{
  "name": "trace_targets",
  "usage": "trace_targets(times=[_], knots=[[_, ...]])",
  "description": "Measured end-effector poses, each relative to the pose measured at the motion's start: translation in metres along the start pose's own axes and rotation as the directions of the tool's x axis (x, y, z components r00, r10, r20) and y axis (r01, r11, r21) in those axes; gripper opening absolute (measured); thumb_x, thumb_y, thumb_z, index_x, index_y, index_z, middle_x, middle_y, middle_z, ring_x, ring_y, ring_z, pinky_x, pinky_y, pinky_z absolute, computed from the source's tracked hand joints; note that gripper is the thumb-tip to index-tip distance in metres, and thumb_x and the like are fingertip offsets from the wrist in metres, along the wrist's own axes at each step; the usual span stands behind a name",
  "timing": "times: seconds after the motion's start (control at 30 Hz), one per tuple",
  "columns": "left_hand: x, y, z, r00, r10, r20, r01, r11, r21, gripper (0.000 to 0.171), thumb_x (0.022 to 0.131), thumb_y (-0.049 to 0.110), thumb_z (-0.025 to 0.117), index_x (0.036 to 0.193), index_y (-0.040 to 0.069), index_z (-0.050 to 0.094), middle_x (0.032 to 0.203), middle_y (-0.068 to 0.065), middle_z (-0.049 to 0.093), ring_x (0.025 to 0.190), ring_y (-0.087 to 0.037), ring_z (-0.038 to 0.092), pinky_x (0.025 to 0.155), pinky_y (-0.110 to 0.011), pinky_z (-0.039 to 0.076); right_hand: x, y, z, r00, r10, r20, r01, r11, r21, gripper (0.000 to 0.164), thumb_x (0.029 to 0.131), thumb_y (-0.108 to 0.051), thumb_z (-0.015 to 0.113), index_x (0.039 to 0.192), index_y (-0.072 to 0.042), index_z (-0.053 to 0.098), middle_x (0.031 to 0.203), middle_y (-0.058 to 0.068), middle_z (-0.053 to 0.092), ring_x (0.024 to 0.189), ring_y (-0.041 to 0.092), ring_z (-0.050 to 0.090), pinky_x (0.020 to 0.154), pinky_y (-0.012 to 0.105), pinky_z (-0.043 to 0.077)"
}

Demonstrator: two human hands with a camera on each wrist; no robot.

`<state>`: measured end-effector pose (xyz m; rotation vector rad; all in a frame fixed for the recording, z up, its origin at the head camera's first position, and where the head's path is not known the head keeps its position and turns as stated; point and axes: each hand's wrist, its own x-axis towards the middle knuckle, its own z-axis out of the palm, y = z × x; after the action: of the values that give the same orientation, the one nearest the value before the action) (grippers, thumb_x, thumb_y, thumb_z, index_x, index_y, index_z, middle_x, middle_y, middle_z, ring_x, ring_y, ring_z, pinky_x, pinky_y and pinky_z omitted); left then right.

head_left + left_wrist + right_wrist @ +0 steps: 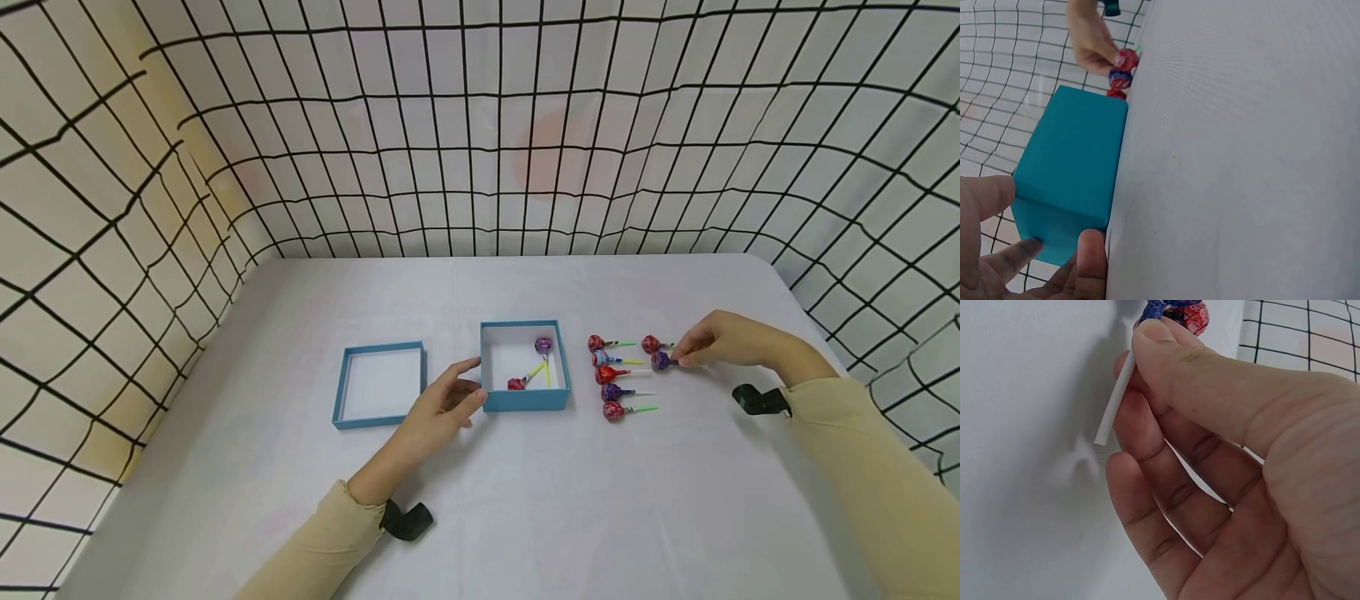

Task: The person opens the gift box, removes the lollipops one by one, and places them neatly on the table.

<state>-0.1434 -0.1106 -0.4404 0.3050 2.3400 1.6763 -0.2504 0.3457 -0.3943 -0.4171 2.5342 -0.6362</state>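
My right hand (723,340) pinches a purple-wrapped lollipop (662,361) between thumb and forefinger, just below its candy head. In the right wrist view its white stick (1113,403) slants down past my fingertips. A red-wrapped lollipop (651,343) lies right behind it. My left hand (442,406) is at the left side of a blue box (525,401), fingers spread and loosely bent, fingertips against its wall in the left wrist view. Inside the box lie a purple lollipop (543,344) and a red lollipop (517,383), both with yellow sticks.
Several lollipops (613,392) lie in a column right of the box, sticks pointing right. A shallow blue lid (378,422) with a white inside rests on the white-covered table (570,517), left of the box. Black netting (465,150) stands behind and along both sides.
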Motion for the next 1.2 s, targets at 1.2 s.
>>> trace_targets(times=[1.2], knots=[[-0.0005, 0.0006, 0.0002, 1.0, 0.01, 0.0, -0.01, 1.0, -0.006, 0.055, 0.102, 0.029, 0.06, 0.153, 0.019, 0.04, 0.129, -0.015, 0.062, 0.099, -0.026, 0.067, 0.079, -0.034, 0.058, 0.0064, 0.0007, 0.0028, 1.0, 0.017, -0.019, -0.017, 1.0, 0.012, 0.022, 0.085, -0.028, 0.081, 0.101, -0.013, 0.079, 0.098, 0.0, 0.076, 0.086, 0.012, 0.06, 0.079, 0.03, 0.045]])
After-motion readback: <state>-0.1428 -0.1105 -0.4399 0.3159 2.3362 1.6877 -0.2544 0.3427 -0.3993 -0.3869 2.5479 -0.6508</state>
